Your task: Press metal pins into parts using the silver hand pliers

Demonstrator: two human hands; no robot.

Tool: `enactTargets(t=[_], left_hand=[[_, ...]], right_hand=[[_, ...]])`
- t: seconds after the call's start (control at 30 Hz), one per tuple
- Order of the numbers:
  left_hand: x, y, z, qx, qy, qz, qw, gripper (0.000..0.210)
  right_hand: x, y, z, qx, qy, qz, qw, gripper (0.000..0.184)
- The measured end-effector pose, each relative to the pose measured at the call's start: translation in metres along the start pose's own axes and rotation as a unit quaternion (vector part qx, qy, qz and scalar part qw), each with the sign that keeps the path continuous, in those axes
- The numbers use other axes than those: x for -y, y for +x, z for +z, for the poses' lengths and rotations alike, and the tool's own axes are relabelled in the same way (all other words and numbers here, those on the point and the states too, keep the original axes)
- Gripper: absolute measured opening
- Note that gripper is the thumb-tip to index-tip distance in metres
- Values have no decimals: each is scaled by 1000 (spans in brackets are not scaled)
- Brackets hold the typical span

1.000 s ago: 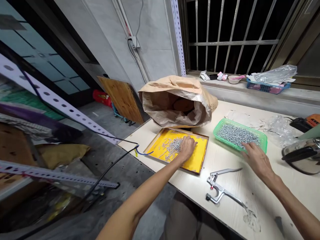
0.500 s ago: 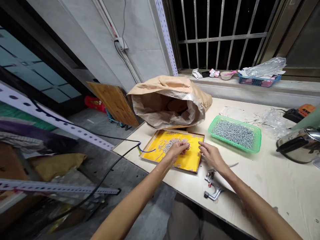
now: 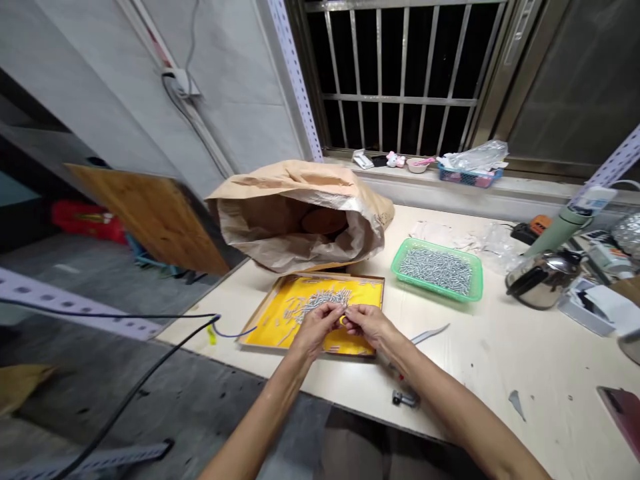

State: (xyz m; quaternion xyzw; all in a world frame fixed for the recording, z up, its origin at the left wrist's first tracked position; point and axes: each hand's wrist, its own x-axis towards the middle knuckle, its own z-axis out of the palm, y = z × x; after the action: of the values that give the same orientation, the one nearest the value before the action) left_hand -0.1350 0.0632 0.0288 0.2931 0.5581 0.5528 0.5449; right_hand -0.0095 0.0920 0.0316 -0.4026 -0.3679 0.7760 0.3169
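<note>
Over the yellow-lined tray (image 3: pixel 270 313), my left hand (image 3: pixel 323 323) and my right hand (image 3: pixel 367 323) meet, fingertips close together. Both are closed in a pinch. Whatever lies between the fingers is too small to make out. A pile of small metal pins (image 3: pixel 325 298) sits in the tray just beyond my fingers, with more scattered to its left. To the right stands a green plastic basket (image 3: pixel 479 287) filled with similar small silvery metal pieces (image 3: pixel 435 268). Beneath my right forearm a metal tool (image 3: pixel 404 399) is partly hidden on the table.
Behind the tray a large brown paper sack (image 3: pixel 300 180) lies with its mouth towards me. A kettle (image 3: pixel 540 280) and a green bottle (image 3: pixel 557 230) stand at the right. Black cable (image 3: pixel 140 380) hangs at the left, and a phone (image 3: pixel 620 413) lies at the right edge.
My hands have come together; the right hand moved left to meet the left one over the tray. The view has turned to the right.
</note>
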Motion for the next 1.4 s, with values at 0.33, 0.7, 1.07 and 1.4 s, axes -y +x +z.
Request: enactTargets(t=[0.33, 0.7, 1.07, 1.4], left_hand=[[-8, -12, 9, -117, 22, 110, 987, 50], [7, -65, 32, 0, 177, -31, 984, 34], [55, -79, 64, 130, 373, -163, 904, 29], [52, -77, 76, 151, 383, -249, 877, 39]], right_hand=[[0, 2, 15, -74, -29, -84, 993, 33], [21, -71, -39, -60, -673, -188, 713, 25], [-28, -170, -124, -73, -779, -119, 611, 29], [-24, -164, -119, -68, -800, -75, 591, 33]])
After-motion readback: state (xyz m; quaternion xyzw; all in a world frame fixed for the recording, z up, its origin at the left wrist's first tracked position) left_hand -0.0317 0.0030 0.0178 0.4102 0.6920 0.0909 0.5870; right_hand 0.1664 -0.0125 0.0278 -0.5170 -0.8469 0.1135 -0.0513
